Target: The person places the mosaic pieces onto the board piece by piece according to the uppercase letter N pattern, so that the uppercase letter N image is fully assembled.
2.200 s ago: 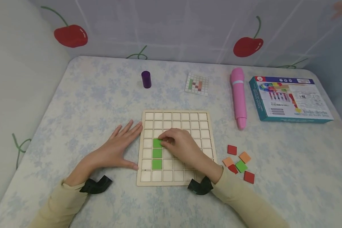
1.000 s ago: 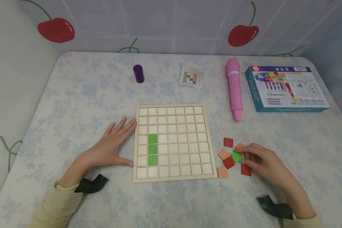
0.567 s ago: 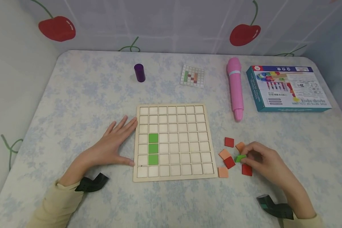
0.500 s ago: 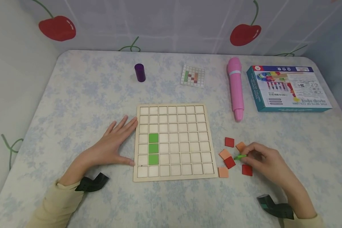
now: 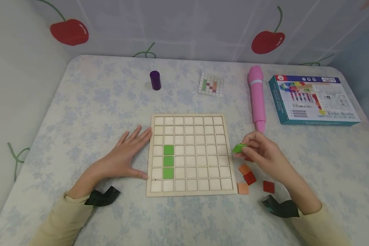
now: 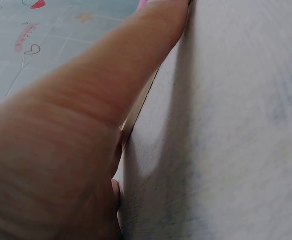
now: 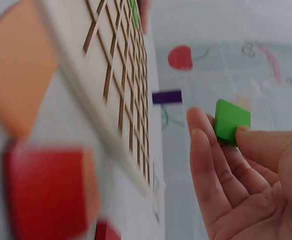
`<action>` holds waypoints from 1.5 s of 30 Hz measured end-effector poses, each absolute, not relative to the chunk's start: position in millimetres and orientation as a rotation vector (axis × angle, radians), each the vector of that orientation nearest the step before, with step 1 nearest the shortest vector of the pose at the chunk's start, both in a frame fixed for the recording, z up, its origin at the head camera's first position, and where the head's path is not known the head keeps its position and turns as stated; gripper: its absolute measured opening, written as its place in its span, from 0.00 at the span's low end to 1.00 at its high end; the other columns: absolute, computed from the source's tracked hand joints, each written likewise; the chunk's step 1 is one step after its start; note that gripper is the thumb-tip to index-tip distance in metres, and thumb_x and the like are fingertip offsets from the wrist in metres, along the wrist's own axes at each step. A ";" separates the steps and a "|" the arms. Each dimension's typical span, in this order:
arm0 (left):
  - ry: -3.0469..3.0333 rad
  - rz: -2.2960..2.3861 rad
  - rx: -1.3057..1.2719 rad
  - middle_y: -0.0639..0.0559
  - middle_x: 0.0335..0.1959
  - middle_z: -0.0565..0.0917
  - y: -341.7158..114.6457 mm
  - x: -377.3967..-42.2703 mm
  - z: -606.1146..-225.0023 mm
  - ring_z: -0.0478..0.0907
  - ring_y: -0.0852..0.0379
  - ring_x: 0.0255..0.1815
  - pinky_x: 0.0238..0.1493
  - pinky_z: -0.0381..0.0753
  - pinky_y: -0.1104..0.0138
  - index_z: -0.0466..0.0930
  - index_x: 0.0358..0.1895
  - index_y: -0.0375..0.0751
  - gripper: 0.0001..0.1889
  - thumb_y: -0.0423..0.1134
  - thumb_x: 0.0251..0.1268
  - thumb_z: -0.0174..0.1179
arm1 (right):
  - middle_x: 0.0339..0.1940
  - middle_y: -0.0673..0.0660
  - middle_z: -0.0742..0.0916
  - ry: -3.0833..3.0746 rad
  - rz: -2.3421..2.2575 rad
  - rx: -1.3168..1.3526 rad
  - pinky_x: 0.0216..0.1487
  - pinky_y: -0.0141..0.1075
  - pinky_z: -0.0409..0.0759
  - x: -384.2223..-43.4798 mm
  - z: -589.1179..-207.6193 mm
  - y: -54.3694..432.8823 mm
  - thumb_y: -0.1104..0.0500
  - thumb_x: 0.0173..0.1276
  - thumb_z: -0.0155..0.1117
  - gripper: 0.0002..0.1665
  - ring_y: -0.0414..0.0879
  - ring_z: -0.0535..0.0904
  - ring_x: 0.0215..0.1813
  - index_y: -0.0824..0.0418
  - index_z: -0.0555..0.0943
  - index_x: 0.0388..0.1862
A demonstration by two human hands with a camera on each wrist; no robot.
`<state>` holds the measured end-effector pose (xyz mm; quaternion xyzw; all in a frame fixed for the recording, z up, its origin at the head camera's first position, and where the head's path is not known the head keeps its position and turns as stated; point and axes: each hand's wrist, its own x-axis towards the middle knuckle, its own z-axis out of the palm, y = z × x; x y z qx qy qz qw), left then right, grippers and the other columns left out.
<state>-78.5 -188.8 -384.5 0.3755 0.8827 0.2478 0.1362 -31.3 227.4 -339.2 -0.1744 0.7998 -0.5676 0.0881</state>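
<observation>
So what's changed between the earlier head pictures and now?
The right hand left the topmost green tile on the board, moved right to the loose tiles, pinched the loose green tile and brought it forward and left, near the board's right edge. The left hand stayed at the board's left edge; the green column is unchanged.

Downward head view and close wrist views share the board (image 5: 188, 139).
</observation>
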 end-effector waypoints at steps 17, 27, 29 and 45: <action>2.542 0.726 1.096 0.47 0.75 0.40 -186.5 -77.4 -389.3 0.29 0.45 0.73 0.66 0.27 0.49 0.38 0.75 0.39 0.64 0.69 0.41 0.66 | 0.33 0.52 0.82 2.412 -1.572 -0.584 0.38 0.36 0.77 -87.3 -352.1 122.6 0.68 0.62 0.65 0.08 0.44 0.78 0.35 0.61 0.81 0.40; 2.529 0.721 1.066 0.48 0.75 0.40 -186.0 -77.6 -386.0 0.28 0.47 0.73 0.66 0.27 0.50 0.38 0.75 0.39 0.64 0.69 0.41 0.65 | 0.37 0.47 0.85 2.412 -1.493 -0.562 0.42 0.34 0.77 -108.2 -361.5 96.6 0.65 0.65 0.63 0.06 0.39 0.80 0.40 0.57 0.85 0.37; 2.529 0.718 1.060 0.49 0.75 0.39 -186.1 -77.7 -385.7 0.28 0.48 0.73 0.66 0.26 0.50 0.37 0.75 0.40 0.64 0.69 0.41 0.65 | 0.36 0.48 0.84 2.426 -1.483 -0.554 0.41 0.35 0.77 -110.2 -362.8 92.0 0.65 0.65 0.63 0.05 0.39 0.80 0.38 0.57 0.84 0.36; 2.548 0.699 1.064 0.50 0.75 0.39 -188.9 -78.7 -383.3 0.28 0.48 0.73 0.66 0.27 0.51 0.37 0.75 0.40 0.65 0.70 0.41 0.65 | 0.29 0.48 0.83 2.490 -1.335 -0.643 0.33 0.34 0.77 -110.7 -367.1 74.9 0.65 0.65 0.63 0.04 0.39 0.78 0.30 0.58 0.84 0.34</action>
